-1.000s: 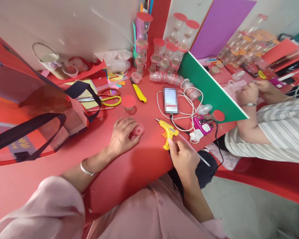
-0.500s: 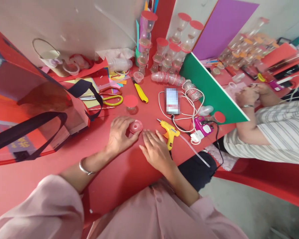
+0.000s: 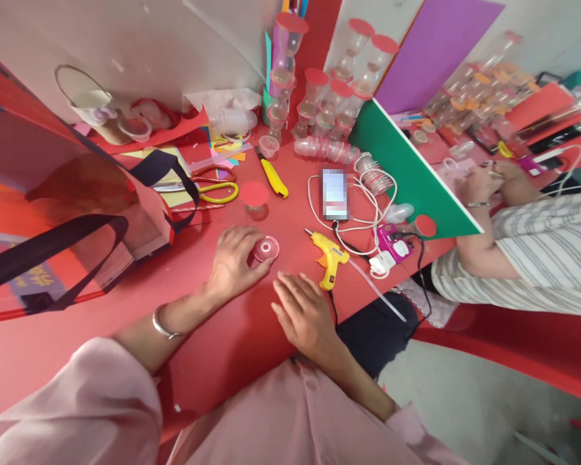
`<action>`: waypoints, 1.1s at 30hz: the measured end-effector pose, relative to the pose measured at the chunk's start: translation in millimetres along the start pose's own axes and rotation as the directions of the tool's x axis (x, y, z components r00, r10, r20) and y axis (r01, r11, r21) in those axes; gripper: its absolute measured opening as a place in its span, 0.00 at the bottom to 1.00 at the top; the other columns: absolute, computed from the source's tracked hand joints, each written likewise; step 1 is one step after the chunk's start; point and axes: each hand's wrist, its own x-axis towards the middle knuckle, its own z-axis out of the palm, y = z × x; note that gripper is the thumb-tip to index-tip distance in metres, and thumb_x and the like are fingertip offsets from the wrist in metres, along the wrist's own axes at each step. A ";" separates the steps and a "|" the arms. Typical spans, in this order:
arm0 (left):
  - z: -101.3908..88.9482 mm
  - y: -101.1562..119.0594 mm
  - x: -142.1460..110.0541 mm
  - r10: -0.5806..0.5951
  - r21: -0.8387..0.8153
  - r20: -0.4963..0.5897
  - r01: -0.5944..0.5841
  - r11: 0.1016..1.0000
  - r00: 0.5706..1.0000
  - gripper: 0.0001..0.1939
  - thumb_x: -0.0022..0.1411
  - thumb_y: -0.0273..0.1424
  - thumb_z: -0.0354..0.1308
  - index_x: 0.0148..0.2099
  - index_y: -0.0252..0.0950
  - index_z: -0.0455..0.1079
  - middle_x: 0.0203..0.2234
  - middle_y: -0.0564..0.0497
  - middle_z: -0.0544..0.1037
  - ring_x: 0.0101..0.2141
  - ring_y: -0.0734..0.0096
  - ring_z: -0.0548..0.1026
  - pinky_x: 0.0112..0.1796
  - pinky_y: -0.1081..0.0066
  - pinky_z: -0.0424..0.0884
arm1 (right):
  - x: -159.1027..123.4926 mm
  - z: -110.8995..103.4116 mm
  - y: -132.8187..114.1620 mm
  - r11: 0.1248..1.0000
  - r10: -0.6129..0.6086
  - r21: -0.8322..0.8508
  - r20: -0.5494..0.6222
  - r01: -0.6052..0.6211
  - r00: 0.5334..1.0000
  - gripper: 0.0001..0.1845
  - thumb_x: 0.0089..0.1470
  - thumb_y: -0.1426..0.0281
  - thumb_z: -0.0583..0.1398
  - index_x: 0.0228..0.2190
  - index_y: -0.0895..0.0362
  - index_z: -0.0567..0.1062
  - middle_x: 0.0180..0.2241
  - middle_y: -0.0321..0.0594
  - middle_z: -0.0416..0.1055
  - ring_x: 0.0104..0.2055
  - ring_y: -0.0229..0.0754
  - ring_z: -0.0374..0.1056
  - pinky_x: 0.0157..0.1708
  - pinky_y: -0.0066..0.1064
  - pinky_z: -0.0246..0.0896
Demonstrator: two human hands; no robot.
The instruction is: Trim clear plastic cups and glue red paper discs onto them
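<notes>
My left hand (image 3: 236, 263) grips a small clear plastic cup (image 3: 266, 248) by its side, thumb and fingers around it, on the red table (image 3: 198, 374). A pale ring shows at the middle of the cup. My right hand (image 3: 303, 310) rests just to the right and nearer to me, fingers stretched out, holding nothing. Beyond the left hand stands another clear cup with a red disc (image 3: 254, 195) on top. A yellow glue gun (image 3: 330, 258) lies right of my right hand, a clear glue stick (image 3: 377, 290) trailing from its back.
A yellow cutter (image 3: 274, 177) and scissors (image 3: 217, 192) lie farther back. Stacked cups with red discs (image 3: 290, 24) stand by the wall. A phone (image 3: 334, 194), white cables and a purple power strip (image 3: 392, 245) lie before a green board (image 3: 407, 168). A co-worker (image 3: 494, 213) sits beyond it; a bag (image 3: 68, 213) stands left.
My right hand has drawn back from the cup toward me, and a gap has opened between them. My left hand keeps its grip on the cup.
</notes>
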 end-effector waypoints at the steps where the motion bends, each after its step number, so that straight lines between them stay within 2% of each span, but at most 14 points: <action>1: 0.5 -0.7 -0.2 -0.005 0.002 0.003 0.005 1.000 1.000 0.16 0.62 0.39 0.65 0.50 0.39 0.73 0.47 0.44 0.81 0.50 0.53 0.77 0.56 0.52 0.67 | -6.5 3.7 -4.8 0.999 -0.041 0.028 0.024 0.041 0.999 0.25 0.68 0.67 0.58 0.64 0.59 0.69 0.65 0.50 0.70 0.66 0.50 0.67 0.68 0.47 0.60; 4: 2.4 -2.9 -0.8 -0.008 0.003 0.020 0.008 1.000 1.000 0.17 0.62 0.39 0.66 0.51 0.39 0.73 0.46 0.44 0.81 0.51 0.52 0.77 0.58 0.51 0.66 | -22.5 11.1 -12.8 0.995 -0.071 0.073 0.095 0.065 0.993 0.31 0.69 0.61 0.57 0.67 0.63 0.64 0.69 0.56 0.62 0.72 0.53 0.58 0.69 0.47 0.61; 8: 4.0 -3.9 -1.7 0.000 -0.009 0.031 0.001 1.000 1.000 0.17 0.62 0.39 0.65 0.51 0.39 0.73 0.47 0.44 0.81 0.51 0.52 0.77 0.58 0.50 0.65 | -17.7 14.9 -7.1 0.997 0.050 0.042 0.158 -0.057 0.986 0.38 0.69 0.54 0.57 0.70 0.63 0.59 0.72 0.61 0.53 0.76 0.59 0.48 0.71 0.60 0.53; 11: 4.0 -3.1 -1.7 -0.019 0.002 0.041 0.019 1.000 0.999 0.18 0.62 0.40 0.65 0.51 0.40 0.73 0.47 0.43 0.81 0.52 0.51 0.77 0.58 0.50 0.65 | 0.7 17.9 1.4 0.989 0.143 0.004 0.142 -0.145 0.979 0.39 0.69 0.53 0.56 0.70 0.64 0.57 0.72 0.63 0.52 0.77 0.60 0.46 0.71 0.61 0.52; 14: 3.7 -2.4 -1.8 -0.034 0.006 0.030 0.034 0.999 0.999 0.18 0.62 0.40 0.65 0.51 0.40 0.74 0.47 0.43 0.81 0.52 0.50 0.76 0.58 0.50 0.65 | 6.7 19.1 3.9 0.988 0.152 -0.034 0.143 -0.149 0.978 0.39 0.68 0.53 0.57 0.70 0.63 0.59 0.73 0.62 0.52 0.76 0.61 0.46 0.72 0.60 0.51; 17: 3.9 -2.9 -2.2 -0.032 0.002 0.028 0.032 0.999 0.999 0.18 0.62 0.40 0.65 0.51 0.39 0.74 0.47 0.43 0.81 0.52 0.51 0.76 0.58 0.51 0.65 | -14.6 14.2 -0.7 0.988 0.143 -0.085 0.157 -0.131 0.977 0.40 0.67 0.53 0.59 0.69 0.64 0.60 0.72 0.64 0.53 0.76 0.64 0.47 0.70 0.63 0.53; 20: 4.7 -4.0 -2.8 -0.020 -0.006 0.042 0.021 1.000 0.999 0.17 0.62 0.41 0.65 0.50 0.39 0.75 0.47 0.43 0.81 0.51 0.52 0.76 0.57 0.52 0.65 | -52.5 -0.8 -8.6 0.979 0.172 -0.134 0.118 -0.156 0.978 0.43 0.66 0.52 0.60 0.68 0.70 0.61 0.69 0.70 0.58 0.74 0.68 0.52 0.65 0.63 0.61; 22: 5.3 -4.6 -3.1 -0.008 -0.013 0.045 0.009 1.000 0.999 0.17 0.62 0.41 0.64 0.50 0.39 0.75 0.47 0.43 0.81 0.50 0.52 0.76 0.57 0.53 0.66 | -72.7 -15.4 -14.1 0.980 0.156 -0.137 0.060 -0.147 0.986 0.40 0.67 0.55 0.60 0.66 0.71 0.63 0.64 0.70 0.67 0.68 0.67 0.64 0.59 0.56 0.71; 23: 5.5 -4.8 -3.1 -0.005 -0.016 0.046 0.006 1.000 0.999 0.17 0.62 0.41 0.64 0.50 0.38 0.74 0.47 0.44 0.81 0.50 0.53 0.76 0.56 0.53 0.66 | -78.2 -22.7 -16.5 0.985 0.128 -0.123 0.026 -0.124 0.991 0.35 0.67 0.58 0.61 0.65 0.70 0.65 0.58 0.66 0.74 0.60 0.62 0.73 0.54 0.49 0.75; 24: 5.7 -5.0 -3.2 -0.005 -0.017 0.050 0.006 1.000 0.999 0.17 0.62 0.41 0.64 0.50 0.38 0.74 0.47 0.44 0.81 0.50 0.53 0.76 0.56 0.53 0.66 | -80.0 -29.1 -18.2 0.990 0.101 -0.097 -0.007 -0.101 0.995 0.30 0.67 0.64 0.62 0.64 0.66 0.68 0.52 0.57 0.80 0.50 0.53 0.80 0.48 0.40 0.78; 26: 6.0 -5.4 -3.1 -0.013 -0.016 0.061 0.015 1.000 0.998 0.18 0.62 0.41 0.65 0.51 0.39 0.74 0.47 0.44 0.81 0.50 0.52 0.76 0.57 0.53 0.66 | -73.5 -36.3 -18.6 0.998 0.053 -0.040 -0.068 -0.056 0.996 0.25 0.65 0.71 0.63 0.62 0.60 0.71 0.42 0.44 0.84 0.36 0.42 0.81 0.42 0.32 0.77; 28: 6.1 -5.8 -3.1 -0.025 -0.013 0.072 0.026 1.000 0.997 0.18 0.61 0.41 0.65 0.51 0.39 0.74 0.48 0.43 0.81 0.51 0.52 0.76 0.57 0.52 0.65 | -60.0 -33.5 -13.9 0.996 0.079 -0.032 -0.026 -0.080 0.997 0.27 0.66 0.68 0.62 0.63 0.60 0.69 0.50 0.49 0.82 0.49 0.48 0.80 0.53 0.38 0.76; 30: 6.0 -6.4 -3.2 -0.025 -0.009 0.077 0.026 1.000 0.997 0.18 0.61 0.41 0.65 0.51 0.39 0.74 0.48 0.43 0.81 0.51 0.51 0.76 0.57 0.52 0.65 | -50.8 -22.0 -6.2 0.989 0.131 -0.079 0.066 -0.126 0.989 0.34 0.68 0.60 0.60 0.67 0.65 0.63 0.62 0.60 0.71 0.65 0.58 0.69 0.63 0.51 0.68; 33: 5.7 -6.7 -4.1 0.006 -0.004 0.072 -0.006 1.000 0.997 0.18 0.62 0.41 0.64 0.51 0.39 0.74 0.48 0.43 0.81 0.50 0.52 0.77 0.57 0.52 0.66 | -60.5 -3.4 2.3 0.979 0.161 -0.140 0.074 -0.150 0.984 0.45 0.65 0.52 0.61 0.68 0.72 0.60 0.67 0.70 0.61 0.72 0.67 0.57 0.65 0.60 0.65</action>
